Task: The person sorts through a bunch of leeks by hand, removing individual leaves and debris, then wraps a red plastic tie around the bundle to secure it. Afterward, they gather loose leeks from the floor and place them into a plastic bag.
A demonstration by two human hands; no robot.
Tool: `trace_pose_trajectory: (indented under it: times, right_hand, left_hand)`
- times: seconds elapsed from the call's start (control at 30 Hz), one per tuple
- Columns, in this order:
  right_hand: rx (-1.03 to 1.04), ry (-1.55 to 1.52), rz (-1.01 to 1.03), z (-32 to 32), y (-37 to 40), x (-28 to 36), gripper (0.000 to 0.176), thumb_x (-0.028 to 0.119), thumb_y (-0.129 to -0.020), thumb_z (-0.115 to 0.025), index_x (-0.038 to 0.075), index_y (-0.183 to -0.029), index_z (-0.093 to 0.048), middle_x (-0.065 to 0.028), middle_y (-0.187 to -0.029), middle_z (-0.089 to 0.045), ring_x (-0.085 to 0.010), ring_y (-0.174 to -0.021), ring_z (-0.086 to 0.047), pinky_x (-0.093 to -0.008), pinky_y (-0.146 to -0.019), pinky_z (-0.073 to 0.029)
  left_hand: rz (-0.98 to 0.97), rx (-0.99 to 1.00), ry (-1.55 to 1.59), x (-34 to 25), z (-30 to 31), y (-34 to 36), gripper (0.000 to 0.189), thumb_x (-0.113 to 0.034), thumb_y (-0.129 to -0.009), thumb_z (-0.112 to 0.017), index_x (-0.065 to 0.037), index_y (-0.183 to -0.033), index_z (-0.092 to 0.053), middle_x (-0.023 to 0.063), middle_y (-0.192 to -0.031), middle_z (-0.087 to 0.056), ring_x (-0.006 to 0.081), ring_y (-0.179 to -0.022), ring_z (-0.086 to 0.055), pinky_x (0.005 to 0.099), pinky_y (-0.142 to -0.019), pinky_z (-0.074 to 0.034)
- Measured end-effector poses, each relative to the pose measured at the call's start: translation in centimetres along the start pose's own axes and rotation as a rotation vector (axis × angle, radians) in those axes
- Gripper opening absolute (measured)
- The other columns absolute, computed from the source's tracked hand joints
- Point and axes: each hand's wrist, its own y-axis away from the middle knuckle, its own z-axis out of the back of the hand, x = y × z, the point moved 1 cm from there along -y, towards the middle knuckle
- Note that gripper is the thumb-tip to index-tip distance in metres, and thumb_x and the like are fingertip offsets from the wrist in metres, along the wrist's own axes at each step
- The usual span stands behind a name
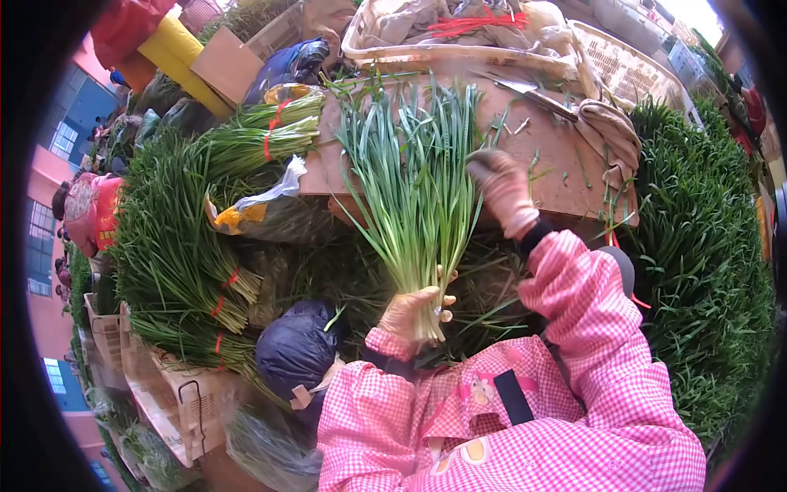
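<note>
My left hand, in a pale glove, is closed around the lower stalks of a loose bunch of garlic chives. The bunch stands upright in front of me, its leaves fanning out over a brown board. Beside the leaves on the right is my right hand, gloved, with dark fingertips close to the bunch. Its fingers are bunched and blurred, so I cannot tell how they are set. A knife lies at the board's back edge, near a crumpled cloth.
Tied bunches with red bands lie at the left, above a larger leafy pile. More greens are heaped at the right. Behind the board sits a white crate holding cloths and red ties. A dark plastic bag is near my left arm.
</note>
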Motion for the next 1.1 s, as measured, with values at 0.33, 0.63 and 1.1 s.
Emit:
trace_pose_trajectory:
  times: [0.33,0.63,1.1]
  right_hand:
    - [0.0,0.515,-0.009,-0.2,-0.5,-2.1,0.014,0.019,-0.079,-0.057,0.008,-0.086,-0.062,-0.0149,-0.086,-0.061,-0.0317,-0.079,-0.061,-0.0389,-0.071,-0.049]
    - [0.541,0.276,0.403,-3.2,7.1,6.1,0.022,0.013,-0.077,-0.063,0.011,-0.099,-0.062,-0.0103,-0.086,-0.063,-0.0274,-0.082,-0.062,-0.0351,-0.072,-0.049]
    - [0.338,0.012,-0.558,-6.5,4.9,1.3,0.051,0.042,-0.073,-0.069,-0.003,-0.094,-0.062,-0.0159,-0.083,-0.065,-0.0248,-0.076,-0.061,-0.0351,-0.072,-0.046]
  left_hand:
    - [-0.038,-0.031,-0.126,-0.1,0.2,0.5,0.047,-0.004,-0.081,-0.061,-0.006,-0.125,-0.046,0.0133,-0.122,-0.053,0.0212,-0.082,-0.063,0.0349,-0.062,-0.056]
    - [0.068,0.127,0.066,0.1,1.9,0.0,0.054,-0.033,-0.085,-0.06,0.001,-0.125,-0.044,0.0183,-0.117,-0.055,0.0346,-0.096,-0.06,0.0459,-0.07,-0.057]
    - [0.05,-0.097,-0.126,0.1,1.6,0.0,0.045,-0.019,-0.085,-0.059,-0.002,-0.124,-0.046,0.023,-0.095,-0.063,0.0336,-0.073,-0.065,0.0515,-0.06,-0.055]
